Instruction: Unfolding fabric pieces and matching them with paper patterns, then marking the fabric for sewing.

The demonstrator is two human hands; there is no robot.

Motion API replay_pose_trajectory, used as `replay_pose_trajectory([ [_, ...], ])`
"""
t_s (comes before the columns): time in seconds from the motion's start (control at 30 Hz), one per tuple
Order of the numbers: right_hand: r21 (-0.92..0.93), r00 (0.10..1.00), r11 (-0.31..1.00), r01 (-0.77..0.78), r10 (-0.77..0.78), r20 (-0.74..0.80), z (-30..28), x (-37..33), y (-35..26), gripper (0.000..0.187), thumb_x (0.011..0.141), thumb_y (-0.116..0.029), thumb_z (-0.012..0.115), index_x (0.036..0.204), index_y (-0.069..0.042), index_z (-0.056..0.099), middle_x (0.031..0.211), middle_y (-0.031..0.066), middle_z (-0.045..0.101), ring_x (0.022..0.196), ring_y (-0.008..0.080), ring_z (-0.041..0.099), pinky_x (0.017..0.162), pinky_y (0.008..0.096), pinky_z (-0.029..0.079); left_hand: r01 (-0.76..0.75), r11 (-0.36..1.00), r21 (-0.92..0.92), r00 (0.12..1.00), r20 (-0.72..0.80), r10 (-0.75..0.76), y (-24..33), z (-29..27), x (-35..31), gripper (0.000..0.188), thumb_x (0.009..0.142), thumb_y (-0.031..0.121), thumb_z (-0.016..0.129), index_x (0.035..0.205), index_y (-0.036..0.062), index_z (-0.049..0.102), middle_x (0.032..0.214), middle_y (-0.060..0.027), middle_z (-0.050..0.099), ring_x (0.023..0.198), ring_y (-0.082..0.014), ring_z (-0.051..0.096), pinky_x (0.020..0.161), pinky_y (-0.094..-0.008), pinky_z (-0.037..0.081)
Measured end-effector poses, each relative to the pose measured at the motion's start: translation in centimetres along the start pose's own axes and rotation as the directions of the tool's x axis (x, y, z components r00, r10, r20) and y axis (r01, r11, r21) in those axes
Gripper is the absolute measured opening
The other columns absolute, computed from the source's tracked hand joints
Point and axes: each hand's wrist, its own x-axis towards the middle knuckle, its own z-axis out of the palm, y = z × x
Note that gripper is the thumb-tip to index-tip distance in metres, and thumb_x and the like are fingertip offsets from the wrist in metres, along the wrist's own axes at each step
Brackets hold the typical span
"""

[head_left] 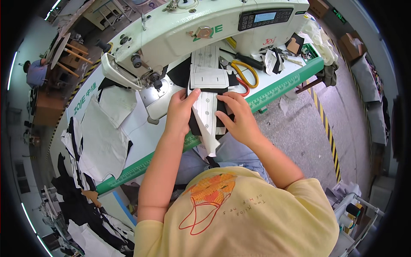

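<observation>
My left hand (180, 110) pinches the left edge of a layered strip, its thumb lying on top near a crosswise white piece. The strip has a white marked pattern piece (207, 109) over black fabric (194, 126), and its lower white corner (209, 143) curls over at the table's front edge. My right hand (239, 118) grips the strip's right edge, thumb and forefinger on top and other fingers partly hidden. Just beyond my hands lies a white rectangular piece (209, 79) with short slit marks, edged in black. The sewing machine's needle area (156, 81) is to the left, apart from the strip.
Yellow- and red-handled scissors (246, 73) and a black-handled tool (250, 61) lie right of the strip. White cut pieces (102, 137) cover the table's left side. Scraps (274, 60) and a green tray (309, 52) sit at the far right. Another person (36, 73) sits far left.
</observation>
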Motion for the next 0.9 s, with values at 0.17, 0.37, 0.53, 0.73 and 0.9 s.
replay_pose_trajectory([
  [0.17, 0.026, 0.999, 0.998, 0.048, -0.049, 0.002, 0.0, -0.7, 0.5, 0.037, 0.079, -0.011, 0.069, 0.114, -0.006, 0.059, 0.114, 0.0125, 0.055, 0.105, 0.0298, 0.053, 0.089, 0.0355, 0.043, 0.153, 0.984, 0.085, 0.988, -0.047, -0.150, 1.3, 0.5, 0.1, 0.049, 0.079, 0.019, 0.073, 0.111, -0.0115, 0.052, 0.099, -0.0168, 0.063, 0.081, -0.0209, 0.065, 0.067, -0.0334, 0.053],
  [0.37, 0.060, 1.000, 0.998, 0.016, -0.017, 0.021, -0.1, -0.7, 0.1, 0.034, 0.078, -0.010, 0.069, 0.110, -0.006, 0.060, 0.110, 0.0116, 0.056, 0.097, 0.0287, 0.055, 0.083, 0.0345, 0.046, 0.053, 0.985, 0.164, 0.999, -0.003, -0.053, 0.9, 1.2, -0.4, 0.035, 0.080, 0.013, 0.069, 0.106, -0.0070, 0.057, 0.097, -0.0149, 0.065, 0.084, -0.0198, 0.065, 0.072, -0.0334, 0.053],
  [0.53, -0.010, 0.973, 0.999, 0.036, -0.037, -0.226, -0.7, 0.9, 0.3, 0.032, 0.075, -0.006, 0.069, 0.106, -0.005, 0.059, 0.109, 0.0116, 0.056, 0.092, 0.0286, 0.055, 0.075, 0.0346, 0.048, -0.023, 0.996, 0.090, 0.999, 0.035, 0.020, 0.2, 1.0, -0.3, 0.038, 0.083, -0.001, 0.060, 0.118, -0.0034, 0.048, 0.109, -0.0150, 0.061, 0.095, -0.0214, 0.062, 0.081, -0.0338, 0.051],
  [0.73, -0.198, 0.960, 0.940, 0.279, -0.281, 0.021, -1.1, 6.0, 0.7, 0.040, 0.071, -0.009, 0.071, 0.110, -0.006, 0.060, 0.104, 0.0121, 0.060, 0.095, 0.0319, 0.056, 0.083, 0.0391, 0.045, 0.089, 0.996, 0.014, 0.996, 0.016, -0.089, 0.4, 0.3, -0.9, 0.039, 0.080, -0.007, 0.058, 0.116, -0.0073, 0.044, 0.107, -0.0192, 0.060, 0.098, -0.0281, 0.062, 0.082, -0.0402, 0.052],
  [0.9, -0.178, 0.962, 0.960, 0.217, -0.242, -0.128, 0.1, 7.3, 1.2, 0.018, 0.073, -0.006, 0.067, 0.091, -0.007, 0.069, 0.088, 0.0100, 0.064, 0.082, 0.0302, 0.060, 0.071, 0.0381, 0.047, 0.154, 0.983, -0.100, 0.987, 0.054, -0.150, 0.0, -0.8, -0.2, 0.043, 0.075, -0.011, 0.054, 0.116, -0.0101, 0.041, 0.108, -0.0230, 0.057, 0.099, -0.0349, 0.061, 0.083, -0.0454, 0.052],
])
